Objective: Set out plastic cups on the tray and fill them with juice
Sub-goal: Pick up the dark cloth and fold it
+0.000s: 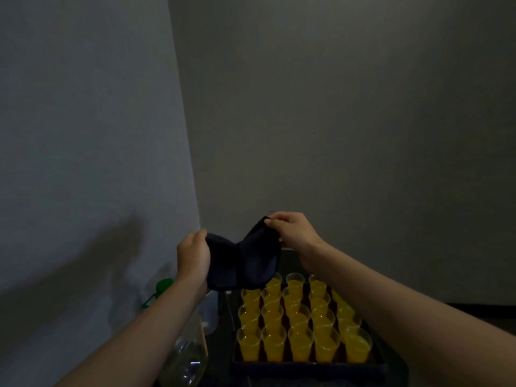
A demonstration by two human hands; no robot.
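Looks like a tidy-up step, with the filling apparently finished. Keep the dark cloth [243, 261] lifted clear of the cups [300, 342] while opening or refolding it (risk of a trailing corner dipping into juice or tipping a light cup). Hold as now: left hand [194, 256] curled round the cloth's left edge, right hand [293, 231] pinching the upper right corner between fingers and thumb, both hands raised above the far end of the tray [307, 365]. Lower the cloth only beside the tray, never across it, and wipe away from the rims. Avoid bumping the tray wall; easy to slosh such full, flimsy cups.

Find the cups packed in tight rows on the dark tray, touching or nearly so, 5 across the near row, more rows running back under the cloth. Note the clear, slightly tapered walls, each filled most of the way up with yellow-orange juice [325, 349]. Cannot tell how many stand hidden behind the cloth. Spot also 2 clear bottles left of the tray, 1 with a green cap [162, 286], seemingly emptied.
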